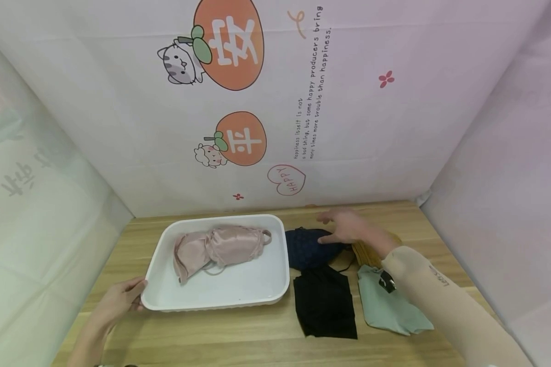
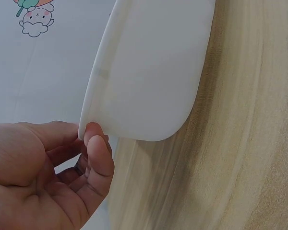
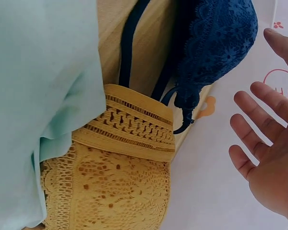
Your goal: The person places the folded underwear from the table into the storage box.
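My left hand pinches the near left corner of a white plastic tub; in the left wrist view, the thumb and fingers close on its rim. A folded pink satin bra lies inside the tub. Over on the right, my right hand hovers above a navy lace bra, fingers spread. The right wrist view shows that hand holding nothing, beside the navy bra. A mustard lace bra lies next to it, partly hidden by my forearm in the head view.
A black folded garment lies in front of the navy bra. Right of it is a pale green garment, partly under my right forearm. All rest on a wooden table, with printed white cloth hanging behind and at both sides.
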